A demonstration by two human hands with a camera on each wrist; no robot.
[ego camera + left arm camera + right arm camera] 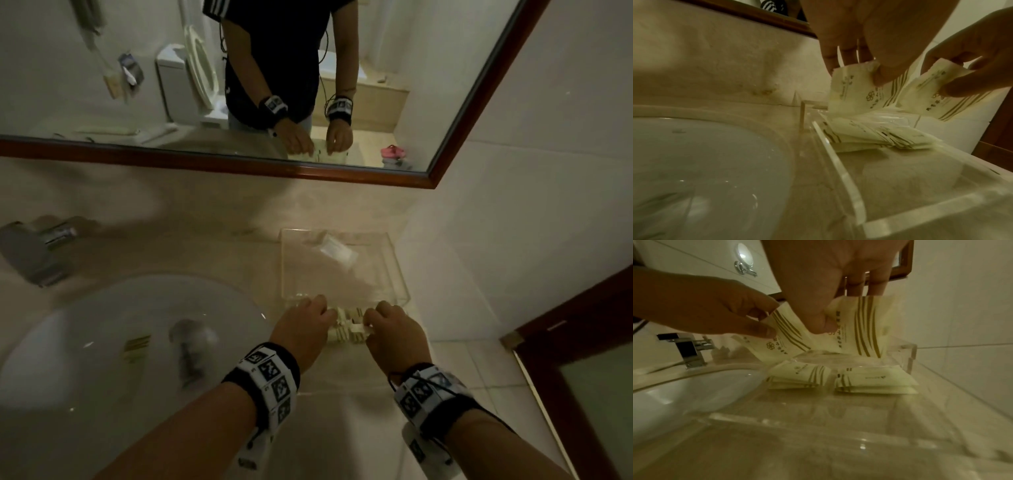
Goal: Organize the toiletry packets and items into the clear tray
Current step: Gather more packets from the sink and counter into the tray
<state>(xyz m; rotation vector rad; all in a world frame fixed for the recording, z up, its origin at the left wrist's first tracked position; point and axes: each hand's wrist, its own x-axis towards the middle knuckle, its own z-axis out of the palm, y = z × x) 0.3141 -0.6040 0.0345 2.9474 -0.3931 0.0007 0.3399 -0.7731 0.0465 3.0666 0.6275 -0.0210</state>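
The clear tray (394, 270) stands on the counter against the right wall, with a clear plastic packet (337, 250) lying inside it. Just before its near edge, two low stacks of cream packets with gold stripes (797, 376) (875, 381) lie within the walls of a second clear tray (838, 162). My left hand (325, 310) pinches one cream packet (855, 91) by its top edge above the stacks. My right hand (371, 313) pinches another cream packet (859, 331) beside it. Both packets hang down, close together.
A white sink basin (102, 325) fills the left of the counter, with a chrome faucet (37, 250) behind it. A gold-striped shape (137, 347) shows in the basin. A framed mirror (445, 171) hangs above; a tiled wall and a dark door frame (565, 342) close the right.
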